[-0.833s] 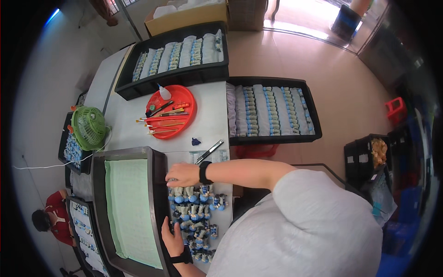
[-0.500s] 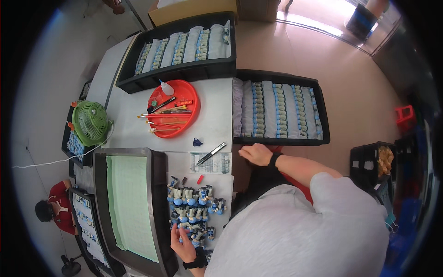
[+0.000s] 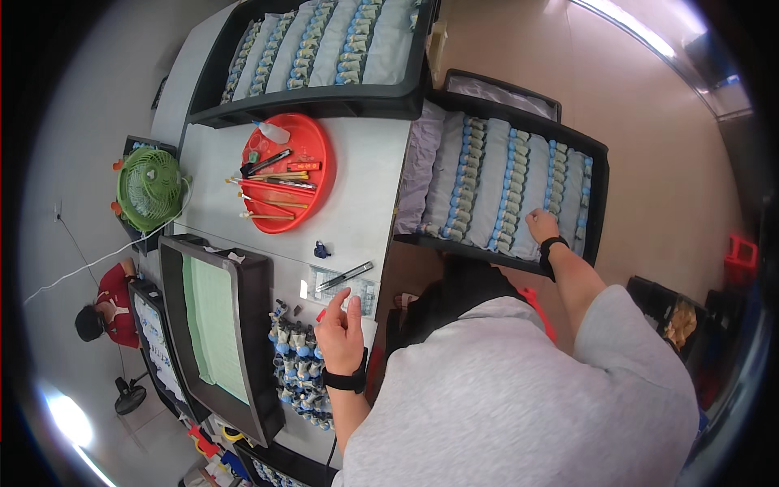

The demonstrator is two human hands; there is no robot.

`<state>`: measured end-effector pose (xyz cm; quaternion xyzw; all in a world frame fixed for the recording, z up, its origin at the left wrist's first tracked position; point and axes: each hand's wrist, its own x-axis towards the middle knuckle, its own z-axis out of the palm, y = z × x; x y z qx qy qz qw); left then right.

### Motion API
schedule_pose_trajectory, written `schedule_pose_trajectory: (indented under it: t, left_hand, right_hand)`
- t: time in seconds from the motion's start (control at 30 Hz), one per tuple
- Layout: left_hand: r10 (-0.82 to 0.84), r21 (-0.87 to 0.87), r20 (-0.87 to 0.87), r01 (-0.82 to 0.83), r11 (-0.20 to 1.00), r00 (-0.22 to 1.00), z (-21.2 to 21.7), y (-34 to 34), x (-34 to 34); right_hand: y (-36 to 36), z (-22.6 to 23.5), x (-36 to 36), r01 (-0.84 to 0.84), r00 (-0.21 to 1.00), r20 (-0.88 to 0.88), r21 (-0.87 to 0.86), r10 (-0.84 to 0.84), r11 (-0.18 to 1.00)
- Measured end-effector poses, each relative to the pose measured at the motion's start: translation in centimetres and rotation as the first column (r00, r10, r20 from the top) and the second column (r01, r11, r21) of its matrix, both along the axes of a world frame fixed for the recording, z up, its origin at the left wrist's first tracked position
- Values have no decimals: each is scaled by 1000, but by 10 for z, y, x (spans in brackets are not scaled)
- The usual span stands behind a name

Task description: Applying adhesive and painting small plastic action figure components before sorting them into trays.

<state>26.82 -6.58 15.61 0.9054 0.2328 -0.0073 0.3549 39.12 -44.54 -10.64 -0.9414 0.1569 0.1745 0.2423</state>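
My left hand [image 3: 341, 333] is raised over the right edge of several small blue and cream figurines [image 3: 300, 369] standing close together on the table. Its thumb and forefinger are apart, with nothing visible between them. My right hand [image 3: 542, 225] reaches into the black tray [image 3: 602, 203] on the right, its fingers drawn together beside a row of figurines [image 3: 555, 183]. What the fingertips hold, if anything, is too small to make out. White cloth strips [image 3: 488, 180] separate the rows in that tray.
A utility knife [image 3: 345, 276] lies near my left hand. Farther off are a red round tray [image 3: 326, 174] of brushes and another black figurine tray [image 3: 308, 104]. At left stand a dark tray lined with green cloth [image 3: 213, 325], a green fan [image 3: 150, 188] and a person in red [image 3: 122, 312].
My right hand has moved from beside the near edge of the right tray to its figurine rows. My left hand has lifted off the table figurines toward the knife. The whole view has shifted.
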Motion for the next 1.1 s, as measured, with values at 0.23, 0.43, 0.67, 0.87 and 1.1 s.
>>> schedule_pose_trajectory:
  t: [0.23,0.43,0.67,0.87,1.1]
  left_hand:
    - [-75,145,53,67,987,996,-12,-2,-5]
    - [44,76,-14,-43,996,999,-14,1,-19]
    - [-47,66,-57,51,997,997,-16,1,-15]
    - [-63,70,-77,68,995,995,-23,5,-23]
    - [-120,130,-26,122,984,992,-50,17,-19]
  right_hand:
    - [27,-11,50,-153,983,-81,155,167,976]
    - [84,-9,61,-386,849,-220,362,480,849]
    - [129,-12,63,-527,792,-126,354,598,773]
    - [105,-21,49,-498,836,-82,298,542,814]
    - [56,-19,30,-415,887,-147,166,439,894]
